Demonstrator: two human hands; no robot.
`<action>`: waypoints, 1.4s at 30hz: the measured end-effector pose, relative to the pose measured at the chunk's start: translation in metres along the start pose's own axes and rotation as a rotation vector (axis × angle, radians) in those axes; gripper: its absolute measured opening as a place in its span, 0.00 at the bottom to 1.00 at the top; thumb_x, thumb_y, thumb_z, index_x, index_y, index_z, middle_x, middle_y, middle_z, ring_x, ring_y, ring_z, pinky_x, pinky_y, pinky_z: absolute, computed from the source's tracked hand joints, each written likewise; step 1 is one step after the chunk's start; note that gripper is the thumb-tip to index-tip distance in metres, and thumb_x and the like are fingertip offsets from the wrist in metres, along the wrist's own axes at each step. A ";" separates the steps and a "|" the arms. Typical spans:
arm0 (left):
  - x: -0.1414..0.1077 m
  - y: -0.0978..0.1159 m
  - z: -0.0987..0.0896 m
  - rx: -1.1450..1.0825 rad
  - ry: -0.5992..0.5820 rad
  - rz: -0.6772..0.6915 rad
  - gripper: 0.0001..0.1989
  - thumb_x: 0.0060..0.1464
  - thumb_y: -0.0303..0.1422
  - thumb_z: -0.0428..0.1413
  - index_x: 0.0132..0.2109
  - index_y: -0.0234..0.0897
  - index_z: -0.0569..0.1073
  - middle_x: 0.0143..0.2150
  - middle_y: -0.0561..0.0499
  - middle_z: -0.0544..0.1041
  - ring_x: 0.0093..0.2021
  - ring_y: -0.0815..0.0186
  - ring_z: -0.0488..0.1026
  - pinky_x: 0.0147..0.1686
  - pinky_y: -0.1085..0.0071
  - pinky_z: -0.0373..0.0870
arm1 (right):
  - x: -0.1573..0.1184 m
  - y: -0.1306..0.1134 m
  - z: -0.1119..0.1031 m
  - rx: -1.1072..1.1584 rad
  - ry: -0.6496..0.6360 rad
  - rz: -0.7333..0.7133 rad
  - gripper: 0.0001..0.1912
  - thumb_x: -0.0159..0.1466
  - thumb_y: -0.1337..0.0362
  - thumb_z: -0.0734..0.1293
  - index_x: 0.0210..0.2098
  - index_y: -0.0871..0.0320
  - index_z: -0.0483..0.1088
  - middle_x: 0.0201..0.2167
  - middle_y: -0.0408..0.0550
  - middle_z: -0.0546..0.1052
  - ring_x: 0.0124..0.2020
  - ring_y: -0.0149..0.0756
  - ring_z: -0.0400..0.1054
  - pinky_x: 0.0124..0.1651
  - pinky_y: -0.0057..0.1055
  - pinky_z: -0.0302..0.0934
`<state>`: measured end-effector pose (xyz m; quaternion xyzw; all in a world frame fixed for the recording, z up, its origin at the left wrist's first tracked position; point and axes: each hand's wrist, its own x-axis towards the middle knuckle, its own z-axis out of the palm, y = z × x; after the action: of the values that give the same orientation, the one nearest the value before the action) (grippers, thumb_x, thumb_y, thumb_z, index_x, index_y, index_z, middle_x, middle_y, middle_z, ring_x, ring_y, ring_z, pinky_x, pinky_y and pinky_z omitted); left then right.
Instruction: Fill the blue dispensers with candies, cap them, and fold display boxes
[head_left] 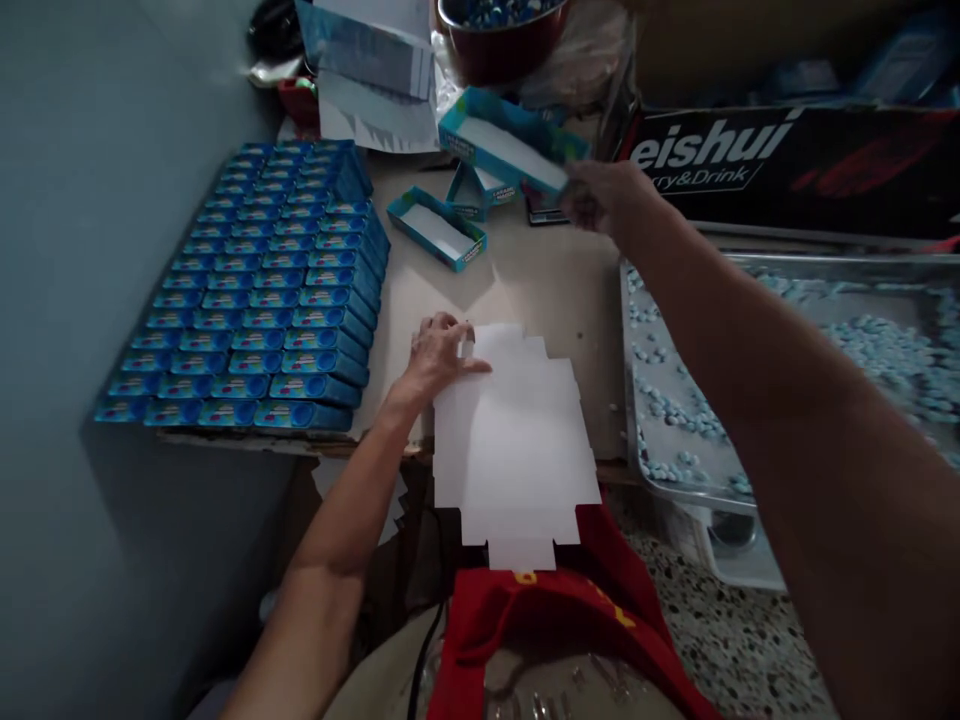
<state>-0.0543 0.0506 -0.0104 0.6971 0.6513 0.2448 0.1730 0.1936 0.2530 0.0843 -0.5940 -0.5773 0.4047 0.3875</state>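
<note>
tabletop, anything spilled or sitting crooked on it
A small pale bit lies outside the metal tray, too small to identify. The white card sheet overhangs the table's front edge, and an open blue box sits slanted, unlike the neat rows of blue packs.

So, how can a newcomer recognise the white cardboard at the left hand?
On the table, right of the stacked blue boxes, find the left hand. The white cardboard there overhangs the near edge. Unlike the folded blue trays beyond, it is flat, with notched edges.
</note>
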 end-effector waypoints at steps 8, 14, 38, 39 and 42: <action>-0.009 -0.008 0.004 -0.081 0.094 0.001 0.20 0.36 0.32 0.79 0.39 0.44 0.84 0.39 0.49 0.78 0.44 0.56 0.75 0.49 0.61 0.72 | -0.108 0.043 0.013 -0.504 -0.493 -0.143 0.27 0.50 0.64 0.83 0.47 0.66 0.80 0.37 0.48 0.79 0.42 0.40 0.74 0.57 0.41 0.64; -0.023 0.022 -0.019 -0.264 0.236 -0.001 0.08 0.47 0.28 0.71 0.29 0.42 0.80 0.34 0.52 0.81 0.39 0.60 0.78 0.47 0.62 0.74 | -0.172 0.088 -0.014 -0.669 -0.396 -0.353 0.48 0.51 0.53 0.83 0.68 0.56 0.68 0.57 0.60 0.74 0.59 0.59 0.69 0.59 0.53 0.66; -0.055 0.064 0.023 -0.884 0.211 -0.395 0.17 0.58 0.46 0.64 0.44 0.39 0.71 0.38 0.50 0.77 0.37 0.65 0.75 0.37 0.70 0.71 | -0.212 0.054 0.040 -0.736 -0.440 -0.260 0.17 0.72 0.67 0.57 0.42 0.59 0.79 0.48 0.60 0.81 0.43 0.44 0.76 0.46 0.37 0.67; -0.053 0.064 0.028 -0.902 0.273 -0.378 0.19 0.59 0.46 0.64 0.47 0.39 0.69 0.39 0.50 0.77 0.38 0.66 0.75 0.38 0.70 0.72 | -0.211 0.052 0.044 -0.775 -0.437 -0.278 0.16 0.71 0.69 0.58 0.44 0.59 0.78 0.49 0.60 0.80 0.43 0.44 0.75 0.45 0.36 0.66; -0.057 0.066 0.033 -0.940 0.344 -0.323 0.21 0.63 0.49 0.62 0.53 0.42 0.66 0.42 0.50 0.79 0.40 0.66 0.78 0.41 0.70 0.73 | -0.216 0.052 0.049 -0.738 -0.342 -0.278 0.19 0.68 0.72 0.60 0.56 0.60 0.73 0.50 0.60 0.79 0.45 0.45 0.75 0.45 0.36 0.66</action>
<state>0.0173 -0.0099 -0.0072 0.3845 0.5893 0.5918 0.3931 0.1658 0.0348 0.0249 -0.5339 -0.8138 0.2075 0.0985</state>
